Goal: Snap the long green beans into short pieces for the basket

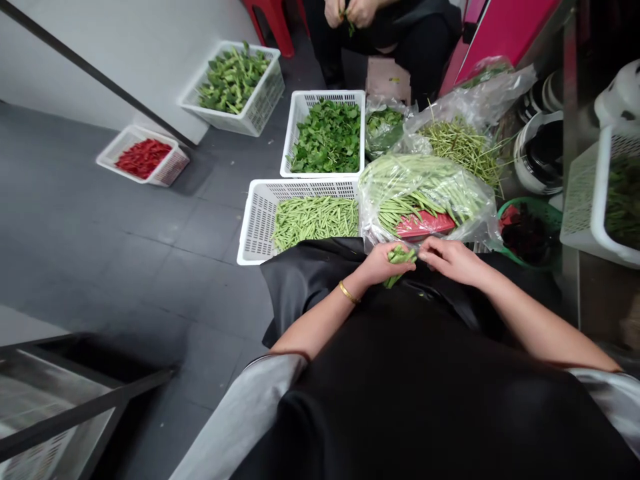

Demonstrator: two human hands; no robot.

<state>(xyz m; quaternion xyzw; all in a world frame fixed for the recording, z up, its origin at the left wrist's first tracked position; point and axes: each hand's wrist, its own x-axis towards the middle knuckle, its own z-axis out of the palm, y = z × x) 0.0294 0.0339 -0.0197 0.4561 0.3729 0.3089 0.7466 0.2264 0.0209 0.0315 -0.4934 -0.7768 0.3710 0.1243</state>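
Over the black apron on my lap, my left hand is closed round a small bunch of snapped green bean pieces. My right hand is just to the right of it, fingers curled in a pinch; whatever is between the fingertips is too small to make out. Just beyond my hands lies a clear plastic bag of long green beans, with a red patch showing at its front. Left of the bag, a white plastic basket contains short cut bean pieces.
Behind stand white baskets of leafy greens, green stalks and red peppers. Thin stems lie by bags at right, near a green basket. Across from me, another person's hands hold greens. A metal rack stands lower left.
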